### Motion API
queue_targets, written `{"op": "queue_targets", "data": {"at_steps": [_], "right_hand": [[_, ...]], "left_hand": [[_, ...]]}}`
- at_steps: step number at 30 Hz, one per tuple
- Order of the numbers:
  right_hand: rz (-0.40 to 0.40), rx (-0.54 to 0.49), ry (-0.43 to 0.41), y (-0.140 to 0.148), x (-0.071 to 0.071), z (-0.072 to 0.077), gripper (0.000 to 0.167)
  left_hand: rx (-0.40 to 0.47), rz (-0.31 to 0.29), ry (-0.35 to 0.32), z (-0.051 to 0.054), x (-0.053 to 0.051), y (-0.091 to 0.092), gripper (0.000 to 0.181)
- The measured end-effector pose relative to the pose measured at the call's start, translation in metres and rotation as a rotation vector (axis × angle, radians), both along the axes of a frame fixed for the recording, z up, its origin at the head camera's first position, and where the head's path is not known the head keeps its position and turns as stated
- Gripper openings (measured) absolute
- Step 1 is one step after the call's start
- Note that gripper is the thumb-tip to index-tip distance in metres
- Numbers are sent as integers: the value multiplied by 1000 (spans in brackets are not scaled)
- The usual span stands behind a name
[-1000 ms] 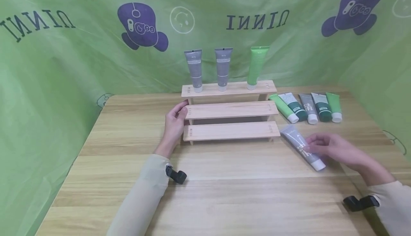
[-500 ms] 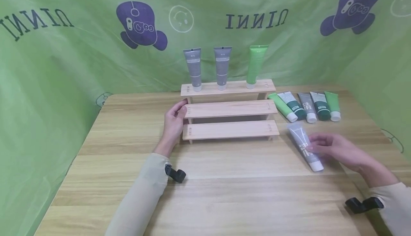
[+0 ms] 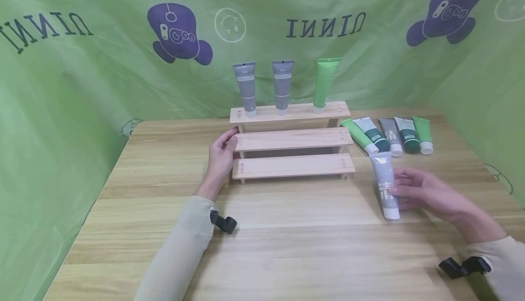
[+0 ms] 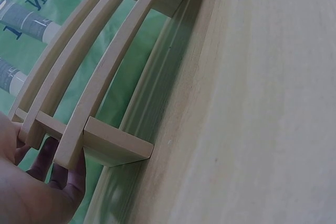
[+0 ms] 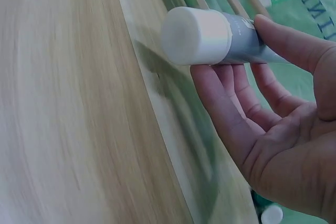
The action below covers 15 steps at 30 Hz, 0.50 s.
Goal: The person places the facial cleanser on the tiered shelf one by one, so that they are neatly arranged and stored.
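Note:
A three-step wooden display rack (image 3: 293, 140) stands on the table. My left hand (image 3: 220, 160) holds its left end at the middle step, and the left wrist view shows fingers (image 4: 73, 179) curled at the boards' ends. To the rack's right, my right hand (image 3: 430, 194) pinches a grey squeeze tube (image 3: 383, 178), white cap down. In the right wrist view the thumb is on one side of the tube (image 5: 244, 38), the fingers on the other. On the top step stand two grey tubes (image 3: 246, 89) (image 3: 282, 87) and a green tube (image 3: 326, 84), all on their caps.
Right of the rack several tubes lie side by side on the table, among them a dark green and white tube (image 3: 408, 135), a grey tube (image 3: 391, 137) and a light green tube (image 3: 423, 135). A green printed curtain (image 3: 266, 0) hangs behind the wooden table (image 3: 287, 251).
My right hand has turned the grey tube from a slant to nearly upright, with its cap end swinging left. The left hand keeps its hold on the rack.

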State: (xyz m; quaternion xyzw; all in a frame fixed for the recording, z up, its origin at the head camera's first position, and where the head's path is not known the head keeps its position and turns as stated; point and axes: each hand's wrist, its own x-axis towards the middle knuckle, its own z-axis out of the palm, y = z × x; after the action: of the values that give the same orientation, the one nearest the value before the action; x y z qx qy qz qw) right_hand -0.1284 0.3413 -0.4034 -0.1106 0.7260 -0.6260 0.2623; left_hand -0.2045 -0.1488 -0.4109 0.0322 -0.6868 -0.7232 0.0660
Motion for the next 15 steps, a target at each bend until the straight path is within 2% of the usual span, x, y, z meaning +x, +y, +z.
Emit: {"op": "queue_targets", "data": {"at_steps": [4, 10, 15], "right_hand": [[-18, 11, 12, -13, 1, 4, 32], [-82, 133, 45, -35, 0, 15, 37], [-70, 104, 88, -56, -3, 20, 37]], "left_hand": [[-22, 1, -3, 0, 0, 0, 36], [-14, 2, -3, 1, 0, 0, 36], [-2, -7, -14, 2, 0, 0, 36]]}}
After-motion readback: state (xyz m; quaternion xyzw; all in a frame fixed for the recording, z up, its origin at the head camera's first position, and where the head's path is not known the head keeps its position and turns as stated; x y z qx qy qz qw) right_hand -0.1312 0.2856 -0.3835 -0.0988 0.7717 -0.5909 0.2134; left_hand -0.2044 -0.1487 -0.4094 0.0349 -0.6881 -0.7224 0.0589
